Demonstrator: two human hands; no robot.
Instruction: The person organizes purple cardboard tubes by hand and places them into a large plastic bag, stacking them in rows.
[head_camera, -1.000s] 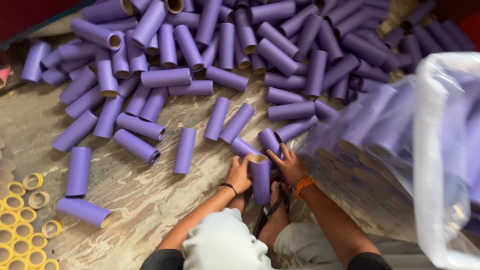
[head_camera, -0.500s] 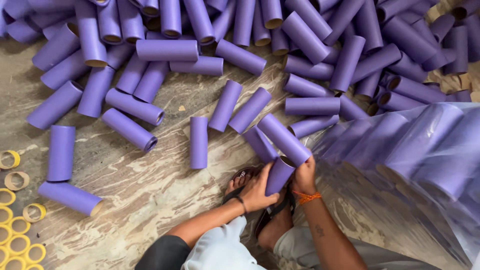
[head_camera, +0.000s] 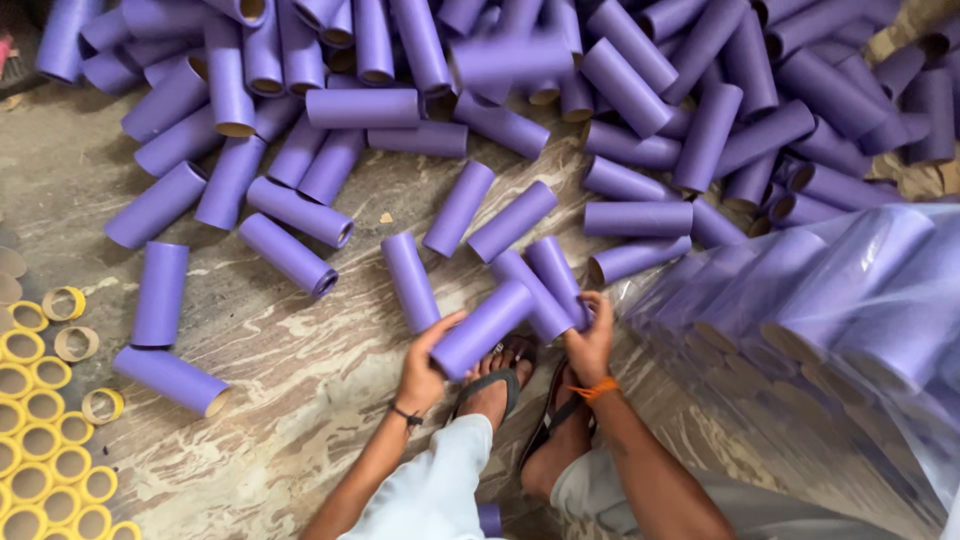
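Marbled stone floor (head_camera: 280, 440) runs under us, bare in a wide patch ahead of our left knee. Our left hand (head_camera: 422, 372) is closed around the lower end of a purple tube (head_camera: 482, 328), lifted and tilted above our sandalled feet (head_camera: 500, 385). Our right hand (head_camera: 590, 340) curls over two more purple tubes (head_camera: 548, 285) lying just beside it. A big tube heap (head_camera: 620, 90) crowds the far edge, a clear plastic bag of tubes (head_camera: 850, 310) hems the right, and yellow rings (head_camera: 40, 440) line the left edge.
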